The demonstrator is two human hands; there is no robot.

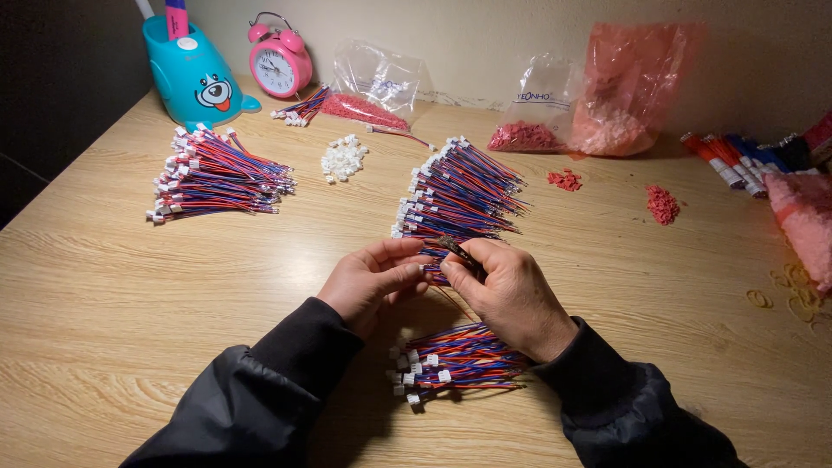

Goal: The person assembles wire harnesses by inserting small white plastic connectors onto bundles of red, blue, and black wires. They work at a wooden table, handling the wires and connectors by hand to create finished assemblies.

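Two hands, one little wire

We pinch one short wire [452, 250] between our left hand [368, 282] and right hand [511, 295], fingers closed tight on it. It lies sideways, hand to hand. We count three wire piles: one [455, 357] under our wrists, one [459, 192] just past our fingers, one [217, 176] far left.
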